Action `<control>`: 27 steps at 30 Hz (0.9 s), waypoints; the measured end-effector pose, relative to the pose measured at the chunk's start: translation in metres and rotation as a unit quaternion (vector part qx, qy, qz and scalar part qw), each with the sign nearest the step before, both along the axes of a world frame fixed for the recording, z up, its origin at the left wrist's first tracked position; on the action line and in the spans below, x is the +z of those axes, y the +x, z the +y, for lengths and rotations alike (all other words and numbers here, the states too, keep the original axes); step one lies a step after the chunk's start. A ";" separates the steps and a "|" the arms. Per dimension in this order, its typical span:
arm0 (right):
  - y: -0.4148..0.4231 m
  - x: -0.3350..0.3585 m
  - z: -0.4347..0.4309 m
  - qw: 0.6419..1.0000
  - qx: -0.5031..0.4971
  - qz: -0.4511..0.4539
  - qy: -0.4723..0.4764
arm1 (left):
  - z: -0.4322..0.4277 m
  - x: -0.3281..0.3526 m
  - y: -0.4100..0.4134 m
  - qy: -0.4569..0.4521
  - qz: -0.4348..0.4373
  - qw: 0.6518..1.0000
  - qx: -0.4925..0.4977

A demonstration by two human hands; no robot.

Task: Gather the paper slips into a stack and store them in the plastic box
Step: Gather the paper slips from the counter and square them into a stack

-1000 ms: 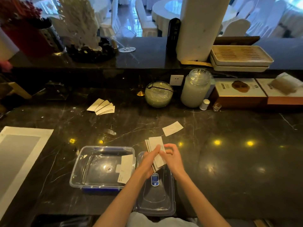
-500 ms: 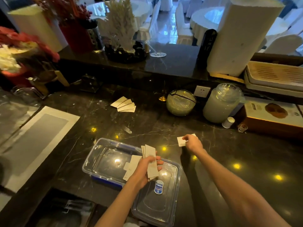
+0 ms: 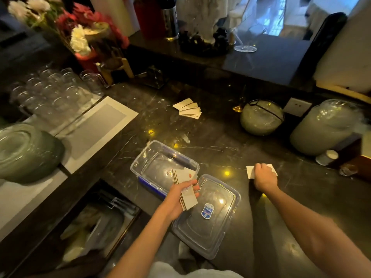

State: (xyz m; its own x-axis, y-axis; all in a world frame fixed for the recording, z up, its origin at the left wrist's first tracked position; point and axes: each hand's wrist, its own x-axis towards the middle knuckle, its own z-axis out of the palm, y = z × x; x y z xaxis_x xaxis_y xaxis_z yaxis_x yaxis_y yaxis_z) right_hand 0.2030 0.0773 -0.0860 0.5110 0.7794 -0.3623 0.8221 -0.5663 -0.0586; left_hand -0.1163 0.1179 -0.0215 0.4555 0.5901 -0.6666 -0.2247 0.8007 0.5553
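My left hand (image 3: 179, 197) grips a small stack of white paper slips (image 3: 185, 188) over the gap between the clear plastic box (image 3: 144, 157) and its lid (image 3: 218, 233). The box stands open on the dark marble counter, and another slip (image 3: 190, 171) leans inside against its near right wall. To the right, my right hand (image 3: 264, 175) presses down on a single white slip (image 3: 250, 171) lying flat on the counter. A fanned group of several slips (image 3: 188, 109) lies farther back, beyond the box.
A round glass jar (image 3: 261, 119) and a tall cloudy jar (image 3: 323, 127) stand at the back right, with a small white cup (image 3: 327, 157). Upturned glasses (image 3: 56, 91), a grey bowl (image 3: 24, 151) and a placemat (image 3: 98, 129) fill the left. An open recess (image 3: 96, 223) lies below left.
My right hand left the stack and reached right onto the lone slip. My left hand kept the stack. The view swung left, bringing the glasses and bowl into sight.
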 end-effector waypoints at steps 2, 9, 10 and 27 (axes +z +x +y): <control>-0.005 0.001 -0.007 1.000 -0.014 0.007 -0.008 | 0.000 0.002 0.004 -0.003 0.001 1.000 -0.009; -0.013 -0.002 -0.020 0.992 -0.100 0.073 -0.010 | 0.016 -0.011 0.014 0.004 -0.012 0.999 -0.046; -0.016 -0.002 -0.020 0.992 -0.107 0.066 -0.007 | 0.018 -0.015 0.013 -0.001 -0.015 0.998 -0.055; -0.107 0.067 -0.081 0.780 -0.374 0.242 0.440 | 0.002 -0.032 0.085 0.035 0.004 0.954 -0.297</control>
State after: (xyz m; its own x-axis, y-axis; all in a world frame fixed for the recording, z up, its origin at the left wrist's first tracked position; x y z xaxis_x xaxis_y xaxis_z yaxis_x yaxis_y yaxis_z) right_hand 0.0958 -0.0033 -0.0194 0.9109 0.3856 -0.1468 0.0427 -0.4419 -0.8960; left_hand -0.0311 0.1199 -0.0537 0.7188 0.2727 -0.6395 0.2611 0.7467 0.6118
